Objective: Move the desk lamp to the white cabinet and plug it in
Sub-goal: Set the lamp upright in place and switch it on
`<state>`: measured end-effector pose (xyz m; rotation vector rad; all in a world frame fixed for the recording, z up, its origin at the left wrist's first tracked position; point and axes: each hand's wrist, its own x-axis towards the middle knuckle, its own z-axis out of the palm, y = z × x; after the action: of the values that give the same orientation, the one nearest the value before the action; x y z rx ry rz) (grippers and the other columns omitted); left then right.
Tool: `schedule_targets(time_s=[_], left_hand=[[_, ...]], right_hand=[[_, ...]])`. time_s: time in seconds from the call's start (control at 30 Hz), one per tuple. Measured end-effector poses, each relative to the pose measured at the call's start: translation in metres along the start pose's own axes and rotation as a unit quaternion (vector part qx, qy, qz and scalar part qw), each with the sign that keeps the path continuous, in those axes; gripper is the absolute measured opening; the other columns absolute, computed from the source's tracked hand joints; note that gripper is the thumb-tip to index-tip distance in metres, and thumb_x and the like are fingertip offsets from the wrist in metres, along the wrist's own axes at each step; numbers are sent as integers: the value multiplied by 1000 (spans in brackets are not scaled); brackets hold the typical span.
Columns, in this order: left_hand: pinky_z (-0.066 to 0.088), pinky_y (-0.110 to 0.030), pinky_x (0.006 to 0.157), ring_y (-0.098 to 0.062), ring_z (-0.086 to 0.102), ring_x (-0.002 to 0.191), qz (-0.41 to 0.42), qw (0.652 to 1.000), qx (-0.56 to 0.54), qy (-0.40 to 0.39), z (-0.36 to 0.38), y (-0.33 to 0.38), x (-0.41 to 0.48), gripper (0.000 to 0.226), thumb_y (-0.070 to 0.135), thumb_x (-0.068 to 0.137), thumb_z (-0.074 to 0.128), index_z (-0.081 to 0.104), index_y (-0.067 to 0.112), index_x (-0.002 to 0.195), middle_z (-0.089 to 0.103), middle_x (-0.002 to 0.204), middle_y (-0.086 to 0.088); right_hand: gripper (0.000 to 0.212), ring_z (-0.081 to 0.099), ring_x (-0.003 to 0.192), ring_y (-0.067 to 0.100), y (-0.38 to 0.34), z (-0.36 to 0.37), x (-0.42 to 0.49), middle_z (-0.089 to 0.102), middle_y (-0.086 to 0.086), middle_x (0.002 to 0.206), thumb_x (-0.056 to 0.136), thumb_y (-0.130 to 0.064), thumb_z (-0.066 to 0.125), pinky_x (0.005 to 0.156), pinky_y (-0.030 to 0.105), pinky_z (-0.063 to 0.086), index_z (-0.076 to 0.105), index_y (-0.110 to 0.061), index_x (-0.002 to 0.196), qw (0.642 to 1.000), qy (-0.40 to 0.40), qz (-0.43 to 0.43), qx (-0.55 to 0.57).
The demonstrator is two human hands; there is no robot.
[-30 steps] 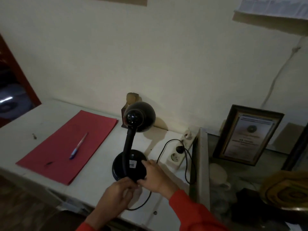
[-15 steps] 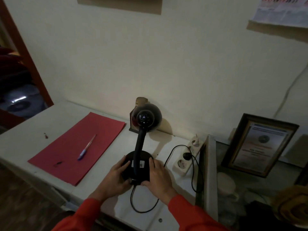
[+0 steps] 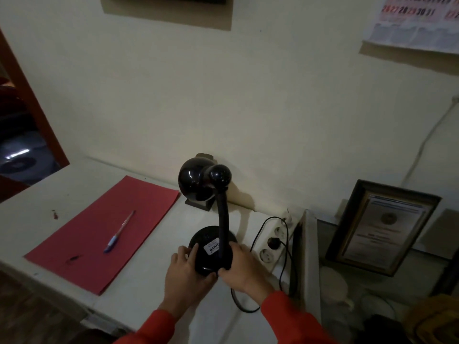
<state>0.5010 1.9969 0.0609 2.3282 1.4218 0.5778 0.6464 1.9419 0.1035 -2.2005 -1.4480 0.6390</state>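
white cabinet (image 3: pixel 62 194) top: red sheet (image 3: pixel 99 232), lamp (image 3: pixel 211 247), pwr strip (image 3: pixel 273 244).

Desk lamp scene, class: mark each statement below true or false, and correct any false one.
1. Both hands rest on the lamp's base. True: the left hand and right hand flank the round black base of the desk lamp.
2. A black plug sits in the power strip. True: the plug is in the middle socket of the power strip.
3. The pen lies on bare cabinet top. False: the pen lies on the red folder.
4. The framed certificate hangs on the wall. False: the framed certificate stands leaning at the right.
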Motion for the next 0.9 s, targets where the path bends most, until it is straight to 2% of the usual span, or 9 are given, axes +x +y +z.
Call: schedule_targets(time_s=[0.1,0.17,0.27,0.43,0.53,0.6,0.67,0.77,0.9], left_hand=[[52,-35,60,-27,56,76,17,998,44,29,4,9,5,71,51,57,75,65,9,113,60,90,-9],[51,-35,61,-25,54,77,6,998,50,35,6,14,8,64,53,63,73,66,9,109,58,88,-8],[52,-33,69,-23,52,85,-9,1000,5,22,8,10,13,64,51,70,72,62,8,116,54,97,-7],[51,-33,83,-21,49,91,38,998,-58,2,3,-11,28,42,22,81,70,63,9,119,51,105,-10],[49,-42,99,-29,50,112,37,994,-102,-16,2,-16,43,33,15,79,71,65,13,112,45,129,-16],[41,-38,105,-33,45,126,48,989,-136,-23,5,-13,50,30,9,77,72,65,11,106,40,140,-19],[37,-30,106,-28,44,129,47,987,-152,-26,10,-7,52,30,11,77,71,63,15,106,37,144,-14],[45,-37,106,-26,46,127,20,990,-138,5,24,5,52,31,21,79,68,59,21,109,37,145,-12],[49,-38,99,-32,47,122,-21,993,-113,35,39,26,53,29,24,75,70,58,19,101,41,138,-17]], right_hand=[[66,46,126,25,-9,15,2,42,6,137,79,-35,67,95,24,41,40,-14,136,996,21,42,78],[58,48,126,24,-13,20,10,44,8,137,86,-31,63,99,29,44,40,-10,136,991,60,62,103],[38,53,120,24,-14,17,28,54,10,131,95,-18,50,96,32,46,43,-10,132,983,78,78,147],[37,55,117,24,-5,2,58,58,11,128,97,-11,45,89,25,44,44,-13,134,983,43,55,167],[33,56,115,25,0,-6,75,58,12,126,98,-12,43,89,28,46,45,-11,131,984,7,51,170],[30,56,113,24,3,-9,81,59,13,125,98,-12,42,87,28,46,45,-10,128,985,1,49,166],[27,57,111,24,5,-11,86,60,13,122,98,-10,43,82,26,44,48,-9,124,984,19,56,169],[22,59,108,25,5,-11,90,61,12,117,95,-10,49,78,24,44,52,-9,117,979,82,79,168],[31,57,113,23,11,-10,89,59,9,119,91,-9,56,88,27,46,52,-10,121,978,114,87,150]])
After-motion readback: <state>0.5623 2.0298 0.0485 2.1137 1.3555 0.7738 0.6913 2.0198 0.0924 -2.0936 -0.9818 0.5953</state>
